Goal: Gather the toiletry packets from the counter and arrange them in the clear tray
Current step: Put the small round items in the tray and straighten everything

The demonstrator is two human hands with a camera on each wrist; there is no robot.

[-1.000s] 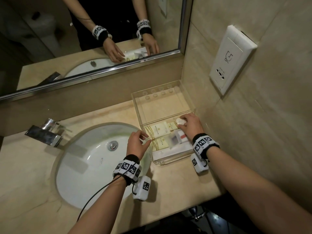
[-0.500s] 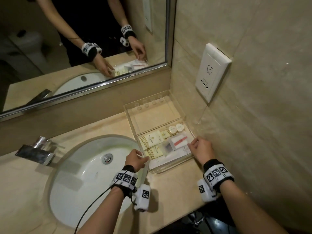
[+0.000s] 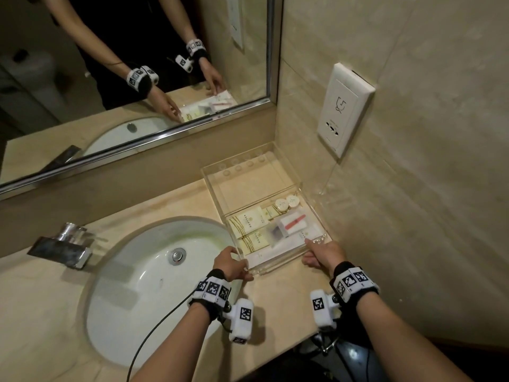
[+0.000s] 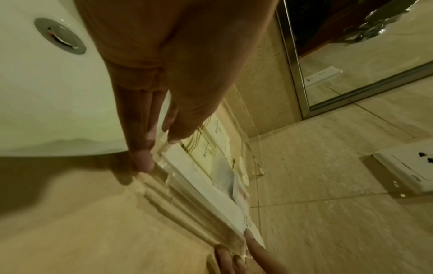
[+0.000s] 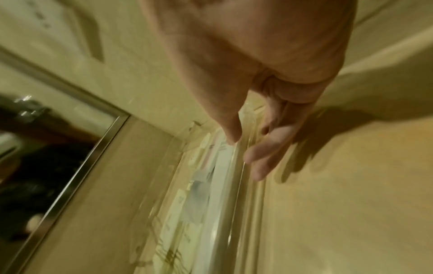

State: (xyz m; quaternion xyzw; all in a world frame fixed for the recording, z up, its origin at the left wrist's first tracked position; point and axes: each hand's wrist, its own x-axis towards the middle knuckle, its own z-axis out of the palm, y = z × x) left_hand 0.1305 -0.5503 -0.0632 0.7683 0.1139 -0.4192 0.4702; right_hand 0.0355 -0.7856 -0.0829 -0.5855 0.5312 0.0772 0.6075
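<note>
The clear tray [image 3: 248,186] stands on the counter in the corner by the right wall. Its near compartment holds cream packets [image 3: 249,219], two small round lids [image 3: 286,202], a red-striped packet [image 3: 293,222] and a long white packet [image 3: 286,245]. The far compartment is bare. My left hand [image 3: 243,268] pinches the tray's near left corner, thumb on the rim [image 4: 173,139] and fingers [image 4: 145,163] along the outside. My right hand [image 3: 309,252] pinches the near right corner, with its thumb [image 5: 232,139] over the rim and its fingers [image 5: 257,159] on the front wall.
A white sink basin [image 3: 143,285] lies left of the tray, with a chrome faucet [image 3: 60,246] behind it. The mirror [image 3: 110,78] runs along the back. A wall socket [image 3: 341,111] sits on the tiled right wall, close to the tray. The counter's front edge is just behind my wrists.
My right hand has left the packets inside the tray and drawn back to its near right corner. My left hand has come down onto the near left corner.
</note>
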